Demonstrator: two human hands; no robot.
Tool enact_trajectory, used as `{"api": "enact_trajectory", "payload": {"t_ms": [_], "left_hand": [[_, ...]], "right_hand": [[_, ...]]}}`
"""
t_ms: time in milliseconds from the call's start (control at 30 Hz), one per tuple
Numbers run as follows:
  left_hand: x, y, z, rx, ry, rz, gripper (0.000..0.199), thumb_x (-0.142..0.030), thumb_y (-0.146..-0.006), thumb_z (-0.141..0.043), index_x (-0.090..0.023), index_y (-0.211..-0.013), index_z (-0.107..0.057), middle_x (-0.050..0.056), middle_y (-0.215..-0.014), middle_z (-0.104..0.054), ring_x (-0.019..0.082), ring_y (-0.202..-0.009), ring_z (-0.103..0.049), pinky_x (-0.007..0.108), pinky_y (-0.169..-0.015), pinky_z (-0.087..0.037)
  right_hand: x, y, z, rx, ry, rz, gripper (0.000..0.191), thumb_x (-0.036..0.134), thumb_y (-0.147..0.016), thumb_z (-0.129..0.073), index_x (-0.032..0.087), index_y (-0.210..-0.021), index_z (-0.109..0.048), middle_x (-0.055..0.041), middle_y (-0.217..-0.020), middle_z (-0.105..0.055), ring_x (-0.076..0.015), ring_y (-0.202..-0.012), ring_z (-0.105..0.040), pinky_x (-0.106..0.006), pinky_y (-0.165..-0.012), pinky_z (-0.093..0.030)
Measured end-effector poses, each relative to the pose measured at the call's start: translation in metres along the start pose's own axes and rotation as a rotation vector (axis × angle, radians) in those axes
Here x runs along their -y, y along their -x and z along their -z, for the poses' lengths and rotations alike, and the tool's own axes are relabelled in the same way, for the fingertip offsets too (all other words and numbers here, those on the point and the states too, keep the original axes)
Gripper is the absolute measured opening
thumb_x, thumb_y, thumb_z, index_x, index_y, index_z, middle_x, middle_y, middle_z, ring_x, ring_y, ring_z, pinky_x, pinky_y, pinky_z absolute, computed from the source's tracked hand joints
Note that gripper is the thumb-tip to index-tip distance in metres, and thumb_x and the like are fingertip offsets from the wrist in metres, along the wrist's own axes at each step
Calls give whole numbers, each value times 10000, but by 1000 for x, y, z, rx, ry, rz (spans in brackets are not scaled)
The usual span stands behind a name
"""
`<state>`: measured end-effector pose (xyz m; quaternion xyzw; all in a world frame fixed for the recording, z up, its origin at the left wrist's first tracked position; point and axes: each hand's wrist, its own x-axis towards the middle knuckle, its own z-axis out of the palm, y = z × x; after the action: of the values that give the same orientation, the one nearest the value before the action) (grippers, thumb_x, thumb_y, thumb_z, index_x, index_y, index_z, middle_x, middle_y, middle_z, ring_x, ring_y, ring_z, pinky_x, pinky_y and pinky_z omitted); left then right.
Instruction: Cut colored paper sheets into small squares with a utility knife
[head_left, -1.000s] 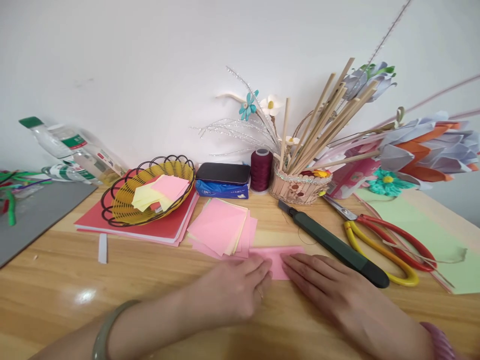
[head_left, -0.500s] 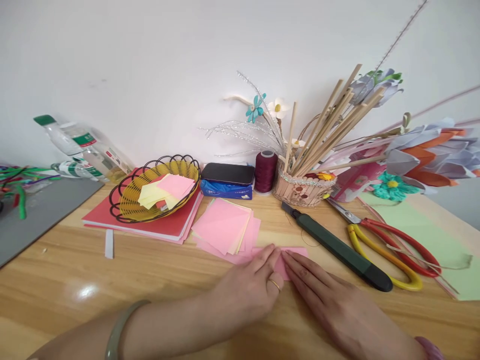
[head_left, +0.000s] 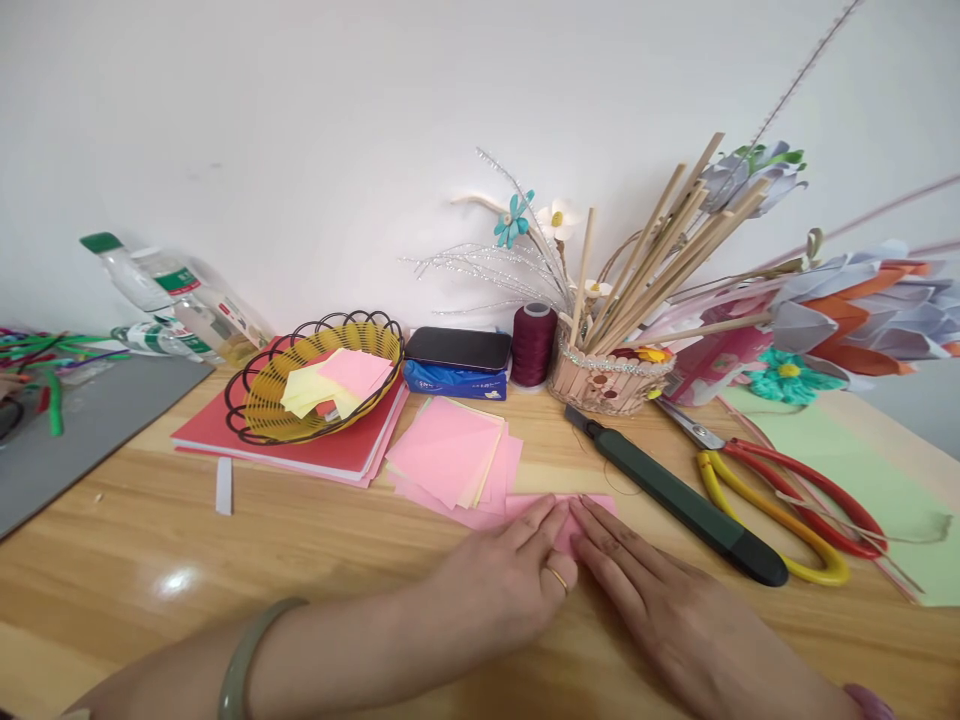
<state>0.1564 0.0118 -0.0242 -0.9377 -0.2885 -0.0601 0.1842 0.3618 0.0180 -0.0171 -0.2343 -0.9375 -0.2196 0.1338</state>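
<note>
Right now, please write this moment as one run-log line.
left hand: fingers on pink paper | right hand: fingers on same paper | nearby: paper squares, dark green tool, scissors

Near-left of the square paper stack [head_left: 446, 450], the counter [head_left: 322, 535] offers a broad open lane holding a pale strip [head_left: 224, 487]. Left of the stack, a basket [head_left: 259, 395] blocks passage; behind the stack, a blue packet [head_left: 455, 383] and spool [head_left: 534, 348]; to its right, a green tool [head_left: 675, 495] and scissors [head_left: 806, 492]; near-right, the left hand [head_left: 521, 575] and right hand [head_left: 652, 590].
</note>
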Motion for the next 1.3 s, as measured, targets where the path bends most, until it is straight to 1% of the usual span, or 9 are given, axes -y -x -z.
{"api": "enact_trajectory", "payload": {"t_ms": [267,467,567,733,800,900,967,1167,1300], "left_hand": [[-8,5,4,15,-95,100,169,-200,-878,-474,-72,-981,-514,271,-1156,-595,314,-1120,-571,342,-875,-500],[-14,11,4,11,-187,217,144,-153,-791,-513,-85,-918,-507,291,-1094,-616,353,-1035,-617,339,-724,-532],[-14,12,1,-26,-202,213,140,-158,-783,-514,-91,-906,-509,277,-1084,-626,339,-1052,-612,346,-789,-506],[-13,14,-4,-29,-203,162,158,-209,-848,-479,-81,-935,-511,298,-1089,-618,335,-1095,-589,373,-858,-443],[-13,14,-5,-35,-197,159,197,-223,-854,-481,-69,-970,-521,286,-1093,-623,332,-1090,-593,382,-874,-427],[-13,14,-4,-59,-196,175,297,-251,-855,-479,-27,-1041,-536,268,-1096,-632,326,-1075,-604,383,-899,-414],[-13,13,-2,-68,-193,178,314,-258,-854,-476,-20,-1048,-541,266,-1099,-631,327,-1072,-605,383,-895,-416],[-11,14,-1,-44,-195,179,168,-208,-809,-511,-77,-911,-539,275,-1060,-640,337,-1086,-594,371,-876,-436],[-11,15,-2,-12,-196,171,158,-200,-820,-506,-72,-905,-543,287,-1088,-622,337,-1100,-585,370,-864,-456]], "right_hand": [[-3,1,0,-5,-49,-5,379,53,-845,-297,54,-1022,-631,-223,-1156,-616,-253,-1061,-596,-305,-792,-538],[-2,-1,1,-36,-39,-49,352,74,-885,-292,43,-1001,-624,-224,-1145,-625,-226,-1066,-600,-274,-835,-517],[-4,0,2,-47,-20,-74,356,60,-880,-283,6,-983,-619,-250,-1097,-637,-240,-1002,-633,-285,-783,-540],[2,-6,3,-34,2,-130,352,122,-879,-352,-75,-1065,-576,-315,-1101,-606,-326,-1022,-613,-425,-788,-544],[10,-14,1,-16,-27,-130,406,224,-892,-397,-51,-1148,-547,-272,-1168,-594,-313,-1084,-580,-430,-848,-523],[21,-25,-2,2,-81,-117,497,386,-894,-409,14,-1196,-541,-180,-1202,-609,-249,-1114,-568,-354,-889,-511],[23,-27,-3,12,-91,-123,525,411,-880,-428,6,-1198,-534,-183,-1190,-616,-238,-1098,-580,-327,-878,-516],[2,-2,2,26,-19,-188,535,326,-905,-373,-114,-1196,-465,-311,-1114,-606,-308,-983,-636,-400,-737,-565],[-8,12,4,15,11,-218,520,346,-913,-376,-76,-1198,-481,-290,-1120,-613,-306,-996,-630,-406,-758,-555]]}}
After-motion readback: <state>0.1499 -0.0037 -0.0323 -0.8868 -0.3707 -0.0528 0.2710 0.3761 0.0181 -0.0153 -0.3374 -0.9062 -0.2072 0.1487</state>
